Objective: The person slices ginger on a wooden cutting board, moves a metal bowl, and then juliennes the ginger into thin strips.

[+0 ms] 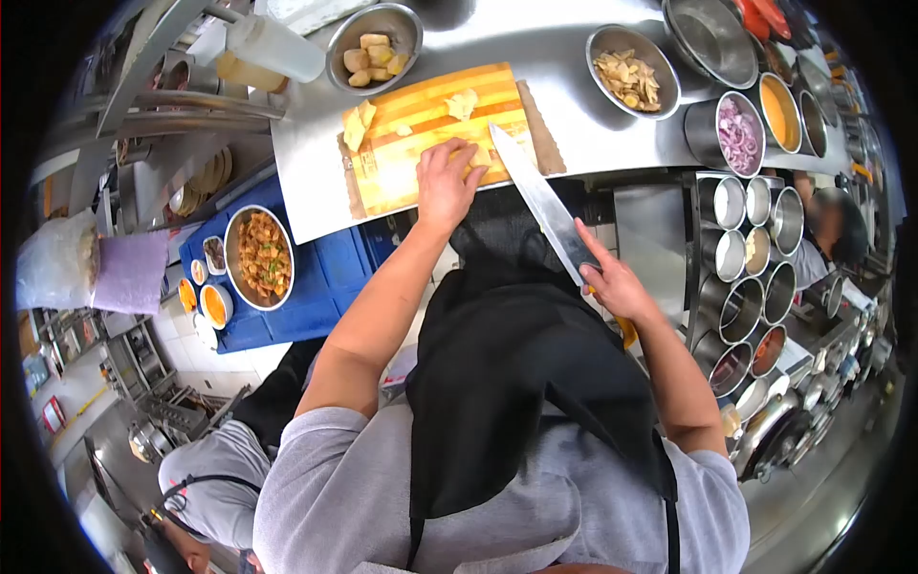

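Observation:
My right hand point(614, 279) is wrapped round the yellow handle of a large kitchen knife point(543, 206), its index finger along the blade. The blade slants up and left, its tip over the right side of a striped wooden cutting board point(406, 182). My left hand point(446, 187) is closed, its bent fingers pressing a pale yellow piece, apparently ginger point(480, 159), near the board's front edge. The fingers partly hide that piece. Farther back on the board lie a cut ginger piece point(461, 104) and a longer one point(359, 126) at the left.
A bowl of ginger chunks point(371, 59) stands behind the board; a bowl of thin slices point(626, 81) stands right. Sliced red onion point(736, 134) fills a pot. Lower left, a bowl of chopped food point(263, 256) rests on a blue surface point(316, 287). A co-worker point(220, 478) is lower left.

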Demonstrator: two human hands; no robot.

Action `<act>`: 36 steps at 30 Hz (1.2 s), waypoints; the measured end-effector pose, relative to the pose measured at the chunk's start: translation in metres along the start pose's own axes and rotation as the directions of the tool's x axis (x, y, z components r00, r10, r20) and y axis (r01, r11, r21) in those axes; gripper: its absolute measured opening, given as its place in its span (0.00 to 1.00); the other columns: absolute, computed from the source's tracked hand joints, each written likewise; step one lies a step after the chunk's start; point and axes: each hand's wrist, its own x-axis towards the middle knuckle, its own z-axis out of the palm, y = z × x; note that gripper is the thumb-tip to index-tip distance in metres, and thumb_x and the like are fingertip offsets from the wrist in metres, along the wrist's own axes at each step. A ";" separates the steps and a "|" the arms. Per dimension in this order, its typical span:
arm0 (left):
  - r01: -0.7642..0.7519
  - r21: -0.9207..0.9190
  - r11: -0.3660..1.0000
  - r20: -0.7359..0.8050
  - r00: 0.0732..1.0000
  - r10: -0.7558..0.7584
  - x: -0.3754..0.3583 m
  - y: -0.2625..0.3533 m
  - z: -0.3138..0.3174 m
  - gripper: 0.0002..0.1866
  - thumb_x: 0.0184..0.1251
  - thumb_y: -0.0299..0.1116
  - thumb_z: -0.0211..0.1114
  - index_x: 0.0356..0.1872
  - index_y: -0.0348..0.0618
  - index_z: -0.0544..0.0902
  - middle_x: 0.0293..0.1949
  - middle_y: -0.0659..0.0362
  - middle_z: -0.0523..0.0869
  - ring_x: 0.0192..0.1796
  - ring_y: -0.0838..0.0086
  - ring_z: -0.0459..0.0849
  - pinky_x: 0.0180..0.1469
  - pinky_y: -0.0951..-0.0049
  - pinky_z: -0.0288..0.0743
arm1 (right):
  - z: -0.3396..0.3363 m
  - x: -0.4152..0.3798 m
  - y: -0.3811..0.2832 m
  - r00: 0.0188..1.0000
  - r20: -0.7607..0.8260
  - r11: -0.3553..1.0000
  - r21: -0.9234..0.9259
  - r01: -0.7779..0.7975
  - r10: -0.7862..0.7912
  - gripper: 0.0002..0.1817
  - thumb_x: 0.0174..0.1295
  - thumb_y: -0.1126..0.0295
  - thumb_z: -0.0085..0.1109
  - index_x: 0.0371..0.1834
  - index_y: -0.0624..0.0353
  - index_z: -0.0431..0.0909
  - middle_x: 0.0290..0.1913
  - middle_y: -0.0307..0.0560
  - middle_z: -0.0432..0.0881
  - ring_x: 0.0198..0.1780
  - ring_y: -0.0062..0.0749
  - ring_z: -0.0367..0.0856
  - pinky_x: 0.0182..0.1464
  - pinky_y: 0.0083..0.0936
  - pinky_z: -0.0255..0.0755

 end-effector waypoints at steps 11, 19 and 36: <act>-0.048 0.124 0.991 -0.147 0.987 0.066 -0.013 0.007 0.017 0.19 0.60 0.34 0.77 0.53 0.50 0.91 0.59 0.61 0.86 0.61 0.58 0.78 0.66 0.55 0.71 | -0.013 0.011 0.026 0.988 0.075 0.982 -0.126 0.141 -0.132 0.43 0.75 0.74 0.54 0.89 0.30 0.47 0.56 0.58 0.88 0.30 0.42 0.85 0.48 0.42 0.81; -0.026 0.280 0.960 0.032 0.999 0.018 -0.038 0.034 0.015 0.26 0.74 0.36 0.65 0.72 0.47 0.77 0.76 0.54 0.73 0.79 0.48 0.66 0.79 0.43 0.58 | -0.008 0.007 0.023 0.989 0.080 0.980 -0.152 0.132 -0.121 0.43 0.76 0.73 0.53 0.89 0.28 0.46 0.52 0.59 0.89 0.31 0.42 0.86 0.48 0.43 0.81; 0.074 0.329 0.941 0.227 0.962 -0.155 -0.042 0.047 0.004 0.32 0.83 0.46 0.52 0.82 0.46 0.63 0.85 0.57 0.60 0.85 0.46 0.54 0.74 0.15 0.42 | 0.013 0.002 0.018 0.997 0.026 0.979 -0.186 0.082 -0.078 0.43 0.78 0.73 0.51 0.89 0.24 0.42 0.37 0.58 0.87 0.31 0.43 0.85 0.47 0.45 0.79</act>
